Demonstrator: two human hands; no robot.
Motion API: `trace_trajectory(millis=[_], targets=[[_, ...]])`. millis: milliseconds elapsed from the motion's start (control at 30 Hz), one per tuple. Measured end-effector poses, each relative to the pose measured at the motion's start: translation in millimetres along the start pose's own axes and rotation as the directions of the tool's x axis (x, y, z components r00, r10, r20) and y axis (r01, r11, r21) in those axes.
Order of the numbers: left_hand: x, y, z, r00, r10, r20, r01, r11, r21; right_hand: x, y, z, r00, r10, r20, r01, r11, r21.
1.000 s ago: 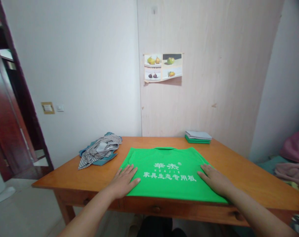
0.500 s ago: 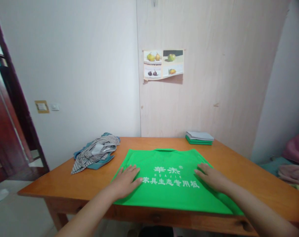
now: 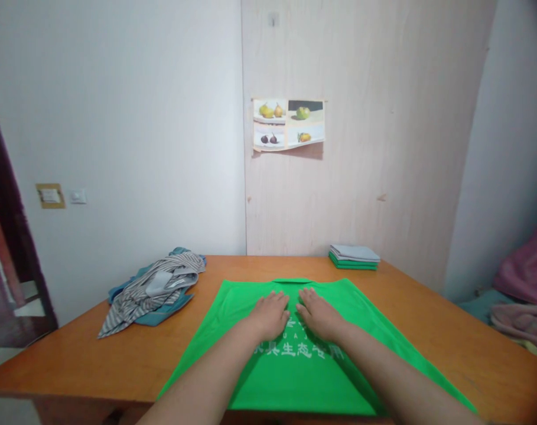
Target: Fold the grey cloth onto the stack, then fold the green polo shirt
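Observation:
A bright green shirt (image 3: 233, 307) with white printed characters lies spread flat on the wooden table (image 3: 73, 366), collar at the far edge. My left hand (image 3: 270, 314) and my right hand (image 3: 316, 313) rest side by side, palms down and fingers stretched out, on the upper middle of the shirt just below the collar. Both forearms lie over the shirt's lower half and hide part of the print. Neither hand holds anything.
A crumpled pile of striped grey and blue clothes (image 3: 150, 289) lies at the table's left. A small stack of folded clothes (image 3: 354, 257) sits at the far right by the wall. Pink and teal fabric (image 3: 523, 295) lies off the table at the right. A fruit picture (image 3: 288, 124) hangs on the panel.
Both hands slid from the shirt's left and right sides inward and forward, meeting near the collar. The camera has come closer over the table.

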State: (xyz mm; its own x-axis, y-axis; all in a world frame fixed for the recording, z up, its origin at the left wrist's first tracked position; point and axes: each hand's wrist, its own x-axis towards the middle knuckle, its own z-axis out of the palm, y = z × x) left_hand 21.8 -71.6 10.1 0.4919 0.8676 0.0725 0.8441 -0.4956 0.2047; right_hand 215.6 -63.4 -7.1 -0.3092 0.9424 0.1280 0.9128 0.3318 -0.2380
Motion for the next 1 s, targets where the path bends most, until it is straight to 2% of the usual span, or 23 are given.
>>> trace_trajectory(millis=[133,333,633,733,867,1000], targets=[[13,1,7,1.0,0.004,0.011,-0.004,1.0,0.0,9,-3,4,1.0,0.012,0.024,-0.012,1.0,-0.019],[15,-5,25,0.997,0.001,0.078,-0.001,1.0,-0.003,7,-2,19,0.995,0.038,0.092,-0.035,0.999,-0.034],[13,-4,28,0.998,-0.009,0.056,0.008,1.0,0.025,7,0,16,0.995,0.041,0.096,-0.037,0.998,-0.04],[12,-3,29,0.999,-0.011,0.039,0.01,0.999,0.033,10,9,12,0.996,0.053,0.076,-0.049,0.998,-0.046],[11,-2,28,0.999,-0.01,0.038,0.008,0.999,0.038,11,29,11,0.987,0.16,0.026,-0.157,0.984,-0.078],[10,-1,26,0.999,-0.012,0.044,0.01,0.999,0.035,10,42,13,0.977,0.211,0.041,-0.206,0.973,-0.101]])
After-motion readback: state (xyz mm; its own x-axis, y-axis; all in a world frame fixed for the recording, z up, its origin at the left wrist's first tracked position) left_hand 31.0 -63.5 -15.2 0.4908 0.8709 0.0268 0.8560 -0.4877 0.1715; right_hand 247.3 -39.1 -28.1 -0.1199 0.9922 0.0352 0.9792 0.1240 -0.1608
